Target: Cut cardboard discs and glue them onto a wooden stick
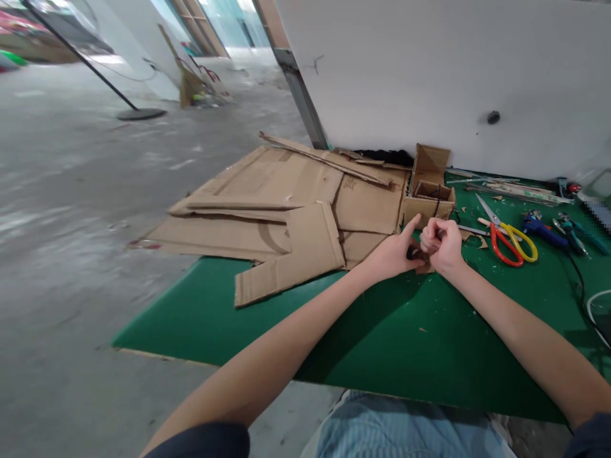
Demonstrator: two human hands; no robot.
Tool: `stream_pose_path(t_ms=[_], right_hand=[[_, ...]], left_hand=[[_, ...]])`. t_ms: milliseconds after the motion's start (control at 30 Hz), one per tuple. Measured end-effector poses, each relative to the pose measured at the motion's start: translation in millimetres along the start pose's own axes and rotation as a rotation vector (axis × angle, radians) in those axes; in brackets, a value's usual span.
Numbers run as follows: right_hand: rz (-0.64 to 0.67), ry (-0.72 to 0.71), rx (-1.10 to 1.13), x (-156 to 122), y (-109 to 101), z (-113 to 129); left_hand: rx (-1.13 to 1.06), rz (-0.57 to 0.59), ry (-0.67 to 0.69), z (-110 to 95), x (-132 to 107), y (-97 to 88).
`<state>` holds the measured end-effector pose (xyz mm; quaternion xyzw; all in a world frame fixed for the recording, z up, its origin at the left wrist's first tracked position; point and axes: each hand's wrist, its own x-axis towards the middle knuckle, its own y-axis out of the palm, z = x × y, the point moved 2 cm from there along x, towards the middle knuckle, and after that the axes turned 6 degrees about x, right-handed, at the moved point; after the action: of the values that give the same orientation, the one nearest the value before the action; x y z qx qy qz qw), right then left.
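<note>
My left hand [395, 253] and my right hand [442, 245] meet over the green table [334, 331], just in front of a small open cardboard box [428, 197]. Both hands are closed in a pinch around something small and dark with a thin dark strand; I cannot make out what it is. A small cardboard scrap [424, 268] lies under the hands. My left index finger points up toward the box.
Flat cardboard sheets [286, 216] are piled on the table's far left. Red and yellow scissors [508, 238], a blue glue gun [541, 228], pliers [575, 234] and thin sticks [515, 189] lie at the right. A white wall panel [453, 76] stands behind the table.
</note>
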<state>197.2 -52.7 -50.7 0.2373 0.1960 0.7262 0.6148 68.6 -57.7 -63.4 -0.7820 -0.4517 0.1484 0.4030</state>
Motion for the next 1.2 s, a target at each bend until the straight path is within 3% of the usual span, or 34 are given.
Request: stream_pose_path(t_ms=[333, 533, 1033, 1200], right_hand=[[0.085, -0.072, -0.238, 3, -9, -14], [0.065, -0.147, -0.432, 4, -8, -17], [0.062, -0.118, -0.358, 11, -17, -22], [0.102, -0.097, -0.378, 7, -12, -23]], left_hand=[[0.067, -0.003, -0.036, -2, 1, -1.0], [0.095, -0.022, -0.057, 1, 2, 1.2], [-0.059, -0.048, 0.03, 6, 3, 6.4], [-0.047, -0.07, 0.002, 6, 3, 5.4]])
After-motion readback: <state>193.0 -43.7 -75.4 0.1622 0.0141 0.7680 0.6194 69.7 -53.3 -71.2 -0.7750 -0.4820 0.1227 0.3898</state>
